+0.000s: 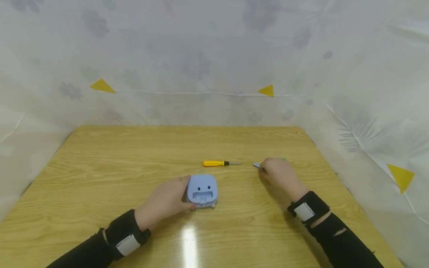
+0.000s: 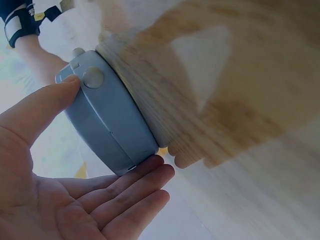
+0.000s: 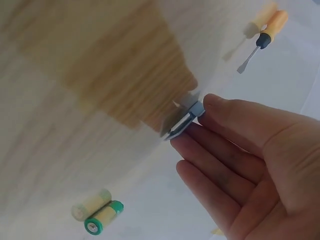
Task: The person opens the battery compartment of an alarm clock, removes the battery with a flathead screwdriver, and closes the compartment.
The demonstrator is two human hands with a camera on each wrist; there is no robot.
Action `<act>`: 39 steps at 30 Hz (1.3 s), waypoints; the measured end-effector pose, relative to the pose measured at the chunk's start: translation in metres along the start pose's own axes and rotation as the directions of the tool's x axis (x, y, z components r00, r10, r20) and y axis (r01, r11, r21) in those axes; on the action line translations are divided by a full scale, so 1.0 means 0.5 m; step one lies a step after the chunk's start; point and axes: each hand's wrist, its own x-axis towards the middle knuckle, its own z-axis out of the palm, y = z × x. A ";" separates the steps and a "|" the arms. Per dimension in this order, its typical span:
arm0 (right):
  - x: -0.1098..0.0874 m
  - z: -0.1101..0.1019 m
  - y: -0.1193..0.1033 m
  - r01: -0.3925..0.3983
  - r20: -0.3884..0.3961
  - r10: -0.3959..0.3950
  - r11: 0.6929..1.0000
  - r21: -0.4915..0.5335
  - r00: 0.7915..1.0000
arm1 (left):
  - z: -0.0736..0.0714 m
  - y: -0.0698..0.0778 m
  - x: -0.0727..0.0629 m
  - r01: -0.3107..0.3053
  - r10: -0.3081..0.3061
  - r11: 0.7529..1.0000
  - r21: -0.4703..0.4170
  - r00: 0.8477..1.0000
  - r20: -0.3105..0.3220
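Black sleeves (image 1: pixel 85 248) are reaching in from the lower corners of the head view, over the wood-grained counter (image 1: pixel 134 149). Just below centre, the left grip (image 1: pixel 167 196) is grasping a pale blue device (image 1: pixel 202 181) by its left side; its compartment (image 1: pixel 202 195) is showing uncovered and seemingly unfilled. Right of centre, the right grip (image 1: pixel 278 173) is pinching a small blue piece (image 3: pixel 194 111), which I'm taking for the cover. One battery (image 3: pixel 104 217) is lying lower left in the right wrist view; a yellow screwdriver (image 1: pixel 214 163) is lying untouched above the device. Opening looks done; cover and battery are both sitting apart, neither fitted.
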 end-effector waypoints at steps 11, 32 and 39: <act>0.009 0.002 0.013 0.018 -0.006 -0.019 0.997 -0.071 1.000 | -0.003 0.003 -0.002 -0.003 0.003 1.000 0.004 1.000 0.002; 0.013 -0.009 -0.007 0.031 -0.060 -0.038 0.993 -0.114 0.997 | -0.002 0.006 -0.002 0.012 -0.012 1.000 0.014 1.000 0.011; 0.016 -0.020 -0.050 0.123 -0.178 -0.144 0.984 -0.126 0.973 | -0.004 0.007 -0.002 0.017 -0.017 1.000 0.006 1.000 0.014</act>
